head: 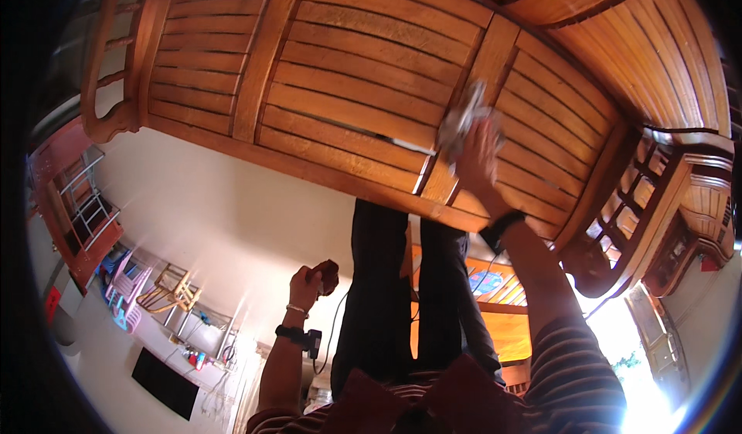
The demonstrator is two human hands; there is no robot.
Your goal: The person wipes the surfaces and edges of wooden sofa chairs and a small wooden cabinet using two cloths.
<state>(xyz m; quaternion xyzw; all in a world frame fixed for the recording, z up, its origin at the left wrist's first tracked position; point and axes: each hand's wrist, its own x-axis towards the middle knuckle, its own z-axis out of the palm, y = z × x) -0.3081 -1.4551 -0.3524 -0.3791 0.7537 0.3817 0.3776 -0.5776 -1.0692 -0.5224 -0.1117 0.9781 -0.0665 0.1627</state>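
Note:
My right hand (478, 156) is pressed over a crumpled greyish cloth (458, 124), blurred, on the slatted seat of a wooden bench (371, 69). Hand and cloth lie across a broad crosspiece, right of the middle panel. A wristband is on that arm. Lower left, away from the bench, my left hand (304, 288) is closed around a small dark reddish-brown object (328, 276); I cannot tell what it is. That arm carries a bracelet and a strapped device with a cable.
The bench's armrests stand at left (110, 74) and right (632, 214), its backrest (626, 45) at upper right. Behind me are a wooden seat with a round blue item (486, 282), plastic chairs (124, 286), a bamboo chair (168, 289) and a dark screen (165, 383).

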